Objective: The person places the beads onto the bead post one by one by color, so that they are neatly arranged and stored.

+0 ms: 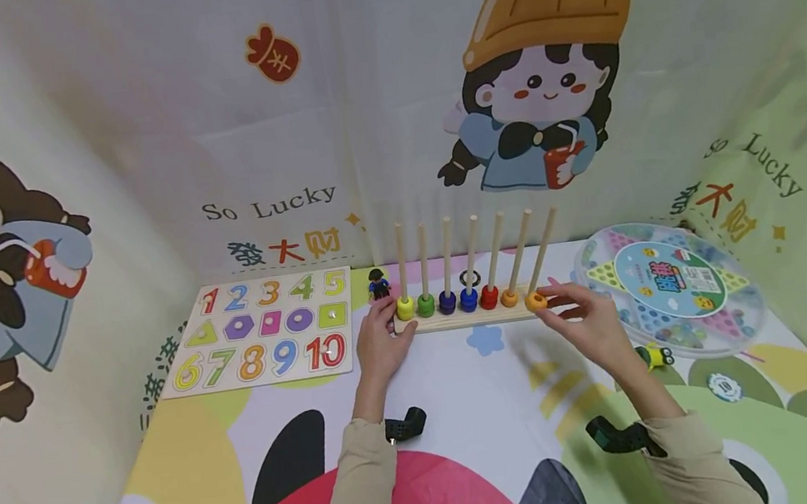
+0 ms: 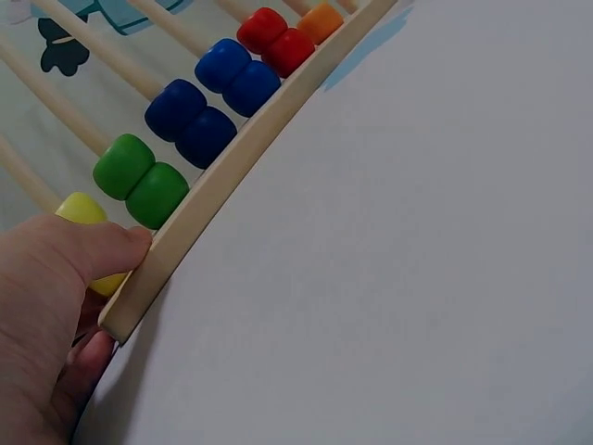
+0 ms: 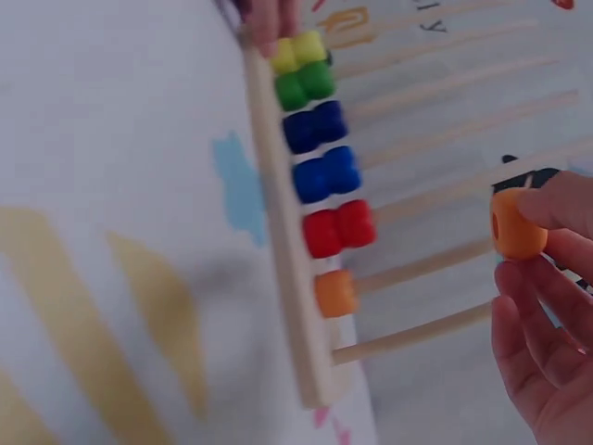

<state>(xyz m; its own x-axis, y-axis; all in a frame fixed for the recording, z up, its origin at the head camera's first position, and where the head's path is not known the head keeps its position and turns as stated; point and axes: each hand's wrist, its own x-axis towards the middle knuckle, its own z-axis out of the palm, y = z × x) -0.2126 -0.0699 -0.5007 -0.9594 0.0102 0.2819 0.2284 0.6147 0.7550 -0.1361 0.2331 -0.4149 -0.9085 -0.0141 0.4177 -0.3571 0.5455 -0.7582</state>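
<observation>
A wooden base (image 1: 468, 320) with several upright rods stands at the back of the mat. Pairs of yellow (image 2: 82, 209), green (image 2: 139, 181), dark blue (image 2: 190, 122), blue (image 2: 236, 76) and red (image 2: 275, 42) beads sit on its rods, then a single orange bead (image 3: 335, 292). My left hand (image 1: 382, 322) grips the base's left end, thumb (image 2: 102, 255) against the front edge. My right hand (image 1: 549, 301) pinches a loose orange bead (image 3: 514, 224) between thumb and fingers, beside the bare last rod (image 3: 417, 334), not on it.
A number puzzle board (image 1: 265, 329) lies left of the base. A round clear game box (image 1: 672, 286) sits right. A small dark figure (image 1: 379, 284) and a black ring (image 1: 470, 279) stand behind the rods. A yellow-green toy (image 1: 658, 355) lies near my right wrist. Printed cloth walls enclose the mat.
</observation>
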